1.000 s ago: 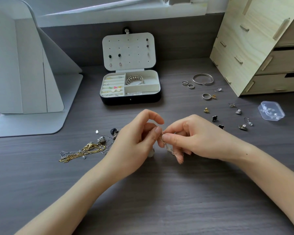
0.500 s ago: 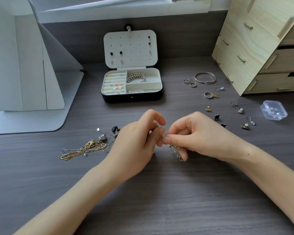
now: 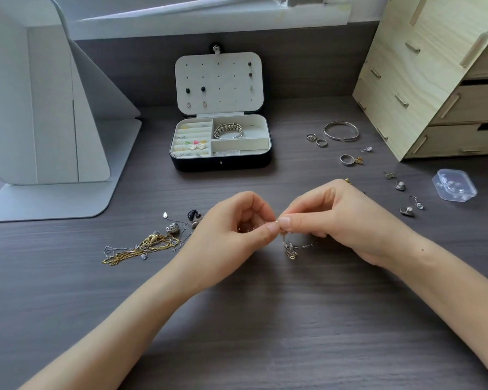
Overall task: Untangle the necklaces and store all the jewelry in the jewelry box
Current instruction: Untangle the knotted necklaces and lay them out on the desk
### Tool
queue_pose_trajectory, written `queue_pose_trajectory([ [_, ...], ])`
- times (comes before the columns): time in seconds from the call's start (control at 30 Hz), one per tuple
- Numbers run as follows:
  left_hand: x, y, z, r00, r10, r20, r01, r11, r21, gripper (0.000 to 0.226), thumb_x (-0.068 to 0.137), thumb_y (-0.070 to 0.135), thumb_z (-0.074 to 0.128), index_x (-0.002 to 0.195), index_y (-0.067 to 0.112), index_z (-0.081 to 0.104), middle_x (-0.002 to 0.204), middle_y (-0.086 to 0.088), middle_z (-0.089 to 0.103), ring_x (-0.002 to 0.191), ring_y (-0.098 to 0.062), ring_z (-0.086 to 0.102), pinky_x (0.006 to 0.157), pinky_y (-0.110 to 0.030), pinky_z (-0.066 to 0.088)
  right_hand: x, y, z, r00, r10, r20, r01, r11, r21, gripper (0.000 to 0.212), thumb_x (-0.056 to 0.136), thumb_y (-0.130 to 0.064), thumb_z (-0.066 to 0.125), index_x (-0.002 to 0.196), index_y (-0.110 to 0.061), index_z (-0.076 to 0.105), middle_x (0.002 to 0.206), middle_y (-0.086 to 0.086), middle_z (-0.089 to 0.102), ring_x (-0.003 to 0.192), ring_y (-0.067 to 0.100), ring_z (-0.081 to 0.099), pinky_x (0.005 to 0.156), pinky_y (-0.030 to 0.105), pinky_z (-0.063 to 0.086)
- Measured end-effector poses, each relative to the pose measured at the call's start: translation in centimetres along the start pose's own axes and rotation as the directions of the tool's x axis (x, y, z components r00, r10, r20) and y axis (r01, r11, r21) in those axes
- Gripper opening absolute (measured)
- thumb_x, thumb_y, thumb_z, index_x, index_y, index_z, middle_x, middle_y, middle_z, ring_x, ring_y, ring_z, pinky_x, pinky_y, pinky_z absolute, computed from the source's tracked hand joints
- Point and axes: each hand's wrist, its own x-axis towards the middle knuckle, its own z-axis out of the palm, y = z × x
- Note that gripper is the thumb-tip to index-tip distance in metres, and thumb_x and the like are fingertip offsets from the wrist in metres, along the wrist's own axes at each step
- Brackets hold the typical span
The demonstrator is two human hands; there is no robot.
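The left hand [image 3: 234, 230] and right hand [image 3: 347, 220] meet fingertip to fingertip above the table [image 3: 237, 333], each pinching a thin silver chain [image 3: 293, 247] between thumb and forefinger. The rest of the chain loops under the right palm, and its small clasp end hangs just beside the tabletop. A second ago the chain hung straight down from the right fingers, and that hand's lower fingers reached toward the table; now they are tucked in. The right hand now also hides the dark studs that showed beside it.

Left of the left hand lies the tangle of necklaces [image 3: 150, 244], gold and silver strands knotted together with small pendants.

Farther back the jewelry box [image 3: 220, 165] stands open. Its raised lid [image 3: 217, 80] carries a few studs. The ring rolls on the left side hold small coloured earrings, and a beaded bracelet [image 3: 228, 131] sits in the upper right compartment, with tiny clear bits below it.

To the right, a bangle [image 3: 341, 131], rings [image 3: 316, 139] and earrings [image 3: 406, 198] lie loose. A clear plastic case [image 3: 462, 197] with small clear pieces inside sits near them.
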Motion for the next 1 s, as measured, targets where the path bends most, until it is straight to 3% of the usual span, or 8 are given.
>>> queue_pose_trajectory([
  [0.13, 0.0, -0.5, 0.0, 0.999, 0.023, -0.042, -0.017, 0.989, 0.146, 0.01, 0.073, 0.029, 0.06, 0.072, 0.018, 0.06, 0.059, 0.011, 0.056, 0.055, -0.009, 0.046, 0.057, -0.028, 0.039, 0.0, 0.7, 0.3, 0.977, -0.201, -0.074, 0.157, 0.908, -0.389, 0.013, 0.08, -0.025, 0.071, 0.068, -0.02, 0.071, 0.076, -0.005, 0.067, 0.064, 0.005, 0.053, 0.058, 0.014, 0.035],
  [0.27, -0.1, -0.4, 0.0, 0.998, 0.046, -0.036, -0.037, 0.978, 0.205, 0.012, 0.073, 0.031, 0.061, 0.073, 0.019, 0.06, 0.059, 0.014, 0.055, 0.055, -0.005, 0.046, 0.058, -0.025, 0.04, 0.0, 0.7, 0.6, 0.966, -0.252, -0.062, 0.188, 0.844, -0.502, 0.021, 0.08, -0.041, 0.058, 0.071, -0.024, 0.066, 0.079, -0.011, 0.067, 0.075, 0.004, 0.053, 0.064, 0.01, 0.034],
  [0.33, -0.2, -0.3, 0.0, 0.998, 0.059, -0.026, -0.051, 0.97, 0.238, 0.012, 0.074, 0.032, 0.059, 0.073, 0.02, 0.059, 0.058, 0.015, 0.054, 0.053, -0.003, 0.045, 0.056, -0.022, 0.039, 0.1, 0.6, 0.6, 0.98, -0.19, -0.052, 0.152, 0.899, -0.411, 0.033, 0.081, -0.051, 0.058, 0.071, -0.022, 0.066, 0.071, -0.006, 0.065, 0.063, 0.003, 0.049, 0.059, 0.019, 0.037],
  [0.43, -0.2, -0.2, 0.0, 0.999, 0.048, 0.008, -0.049, 0.969, 0.241, 0.013, 0.08, 0.026, 0.065, 0.071, 0.022, 0.057, 0.056, 0.015, 0.051, 0.052, -0.001, 0.042, 0.055, -0.018, 0.036, 0.2, 0.6, 0.4, 0.997, -0.057, -0.049, 0.047, 0.981, -0.187, 0.049, 0.072, -0.064, 0.059, 0.069, -0.016, 0.067, 0.066, 0.021, 0.054, 0.061, 0.02, 0.042, 0.06, 0.036, 0.034],
  [0.57, -0.3, -0.3, -0.1, 0.999, 0.038, 0.006, -0.038, 0.967, 0.254, 0.017, 0.083, 0.022, 0.067, 0.069, 0.023, 0.056, 0.055, 0.015, 0.05, 0.052, -0.002, 0.041, 0.055, -0.019, 0.036, 0.4, 0.2, -0.2, 0.999, 0.043, -0.015, -0.041, 0.994, 0.099, 0.043, 0.069, -0.055, 0.066, 0.055, -0.015, 0.066, 0.071, 0.008, 0.055, 0.061, 0.014, 0.039, 0.057, 0.024, 0.031],
  [0.7, -0.2, -0.5, -0.4, 1.0, 0.013, -0.018, -0.008, 0.966, 0.258, 0.018, 0.084, 0.021, 0.066, 0.069, 0.021, 0.057, 0.055, 0.015, 0.051, 0.051, -0.003, 0.042, 0.055, -0.022, 0.037, 0.2, -0.4, -1.7, 0.999, 0.015, 0.042, -0.027, 0.955, 0.294, 0.047, 0.055, -0.061, 0.076, 0.046, -0.021, 0.054, 0.067, -0.004, 0.059, 0.062, 0.006, 0.047, 0.059, 0.022, 0.033],
  [0.9, -0.2, -0.5, -0.7, 0.999, -0.007, -0.031, 0.015, 0.967, 0.253, 0.017, 0.081, 0.026, 0.065, 0.067, 0.024, 0.056, 0.055, 0.016, 0.052, 0.051, -0.002, 0.042, 0.056, -0.021, 0.037, 0.2, -0.3, -3.0, 0.997, -0.062, 0.047, 0.03, 0.868, 0.496, 0.041, 0.054, -0.047, 0.082, 0.051, -0.017, 0.055, 0.065, 0.001, 0.058, 0.07, 0.017, 0.054, 0.08, 0.031, 0.043],
  [1.0, -0.2, -0.7, -0.7, 0.999, -0.01, -0.042, 0.021, 0.961, 0.277, 0.019, 0.082, 0.024, 0.065, 0.066, 0.025, 0.055, 0.054, 0.017, 0.052, 0.051, -0.002, 0.042, 0.057, -0.022, 0.037, 0.2, -0.2, -2.9, 0.995, -0.073, 0.07, 0.023, 0.834, 0.551, 0.034, 0.057, -0.042, 0.081, 0.054, -0.016, 0.058, 0.06, 0.001, 0.056, 0.065, 0.017, 0.055, 0.075, 0.027, 0.049],
])
